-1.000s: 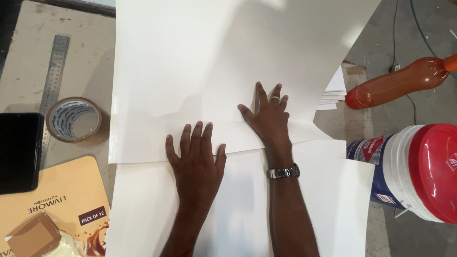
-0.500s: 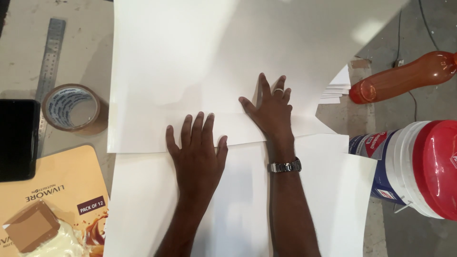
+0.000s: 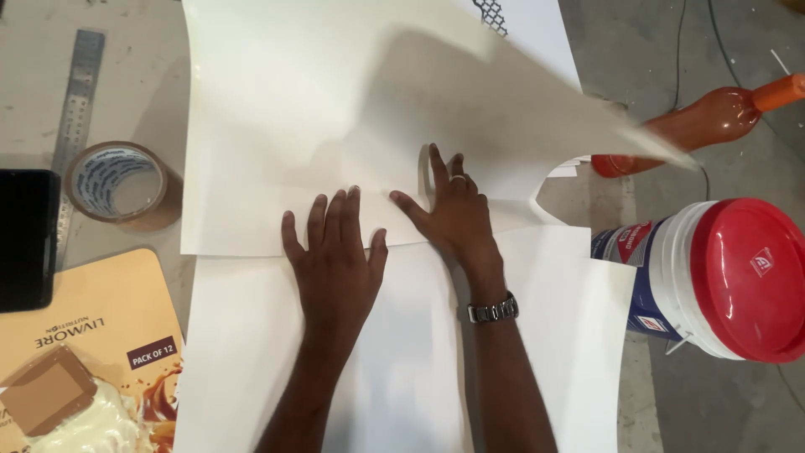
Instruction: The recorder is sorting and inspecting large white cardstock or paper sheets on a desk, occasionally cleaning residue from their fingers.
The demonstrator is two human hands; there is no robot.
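Observation:
My left hand lies flat, fingers spread, on the folded edge of a large white paper sheet. My right hand, with a ring and a wristwatch, presses flat on the same sheet just to the right. A flap of the sheet curls up at the upper right, its corner lifted over the orange bottle. A second white sheet lies under my forearms.
A roll of brown tape, a steel ruler and a black phone lie at the left. A tan snack package sits at the lower left. A white bucket with a red lid stands at the right.
The upper right flap of the paper has risen and swung over toward the bottle. Both hands stay flat on the fold, shifted slightly.

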